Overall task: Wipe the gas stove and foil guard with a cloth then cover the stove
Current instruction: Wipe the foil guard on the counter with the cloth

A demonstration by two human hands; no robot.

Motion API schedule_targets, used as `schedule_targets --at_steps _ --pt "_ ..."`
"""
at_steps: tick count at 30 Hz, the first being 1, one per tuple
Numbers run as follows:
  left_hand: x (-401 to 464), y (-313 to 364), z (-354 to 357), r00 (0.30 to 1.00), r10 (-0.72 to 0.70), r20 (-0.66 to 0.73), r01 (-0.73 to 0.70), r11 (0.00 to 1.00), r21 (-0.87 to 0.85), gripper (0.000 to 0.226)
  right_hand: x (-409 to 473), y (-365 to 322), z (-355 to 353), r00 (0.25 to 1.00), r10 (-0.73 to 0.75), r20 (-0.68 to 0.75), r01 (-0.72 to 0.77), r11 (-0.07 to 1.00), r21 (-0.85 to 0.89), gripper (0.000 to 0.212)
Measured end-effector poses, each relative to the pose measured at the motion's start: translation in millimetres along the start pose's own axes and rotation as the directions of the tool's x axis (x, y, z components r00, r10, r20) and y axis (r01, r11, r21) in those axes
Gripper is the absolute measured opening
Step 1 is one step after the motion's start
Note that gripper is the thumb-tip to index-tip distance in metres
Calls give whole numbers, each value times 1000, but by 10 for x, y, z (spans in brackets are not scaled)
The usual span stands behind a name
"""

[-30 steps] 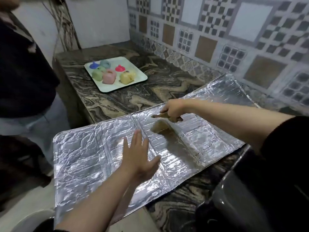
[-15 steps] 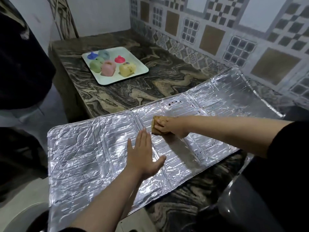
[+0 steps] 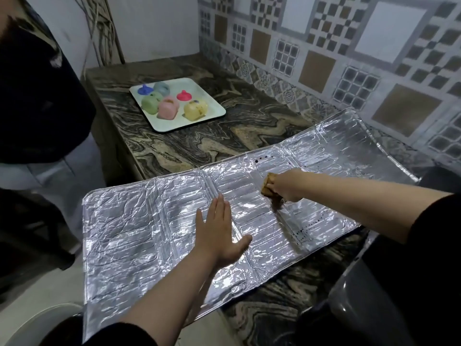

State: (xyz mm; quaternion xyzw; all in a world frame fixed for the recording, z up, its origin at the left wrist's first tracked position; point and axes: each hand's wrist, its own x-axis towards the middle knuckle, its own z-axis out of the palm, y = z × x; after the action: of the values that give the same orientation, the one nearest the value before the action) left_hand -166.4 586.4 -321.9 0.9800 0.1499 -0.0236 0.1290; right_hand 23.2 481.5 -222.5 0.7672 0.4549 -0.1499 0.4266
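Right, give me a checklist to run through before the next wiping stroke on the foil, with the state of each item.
1. Cloth in hand: ok. The right hand grips the brown cloth, which rests on the foil guard.
2. Foil held down: ok. The left hand lies flat on it, fingers straight.
3. Foil fully supported: not ok. Its near left part overhangs the counter edge.
4. Stroke path free: ok. No object lies on the foil besides the hands and cloth.
5. Tray of coloured items out of the way: ok, it sits apart from the foil.
6. Foil already clean: cannot tell, glare hides marks.
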Motion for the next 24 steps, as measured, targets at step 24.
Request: schedule_targets --at_steps 24 --pt "599 -87 0 994 101 31 -102 994 46 138 713 222 -148 974 32 -225 54 930 365 76"
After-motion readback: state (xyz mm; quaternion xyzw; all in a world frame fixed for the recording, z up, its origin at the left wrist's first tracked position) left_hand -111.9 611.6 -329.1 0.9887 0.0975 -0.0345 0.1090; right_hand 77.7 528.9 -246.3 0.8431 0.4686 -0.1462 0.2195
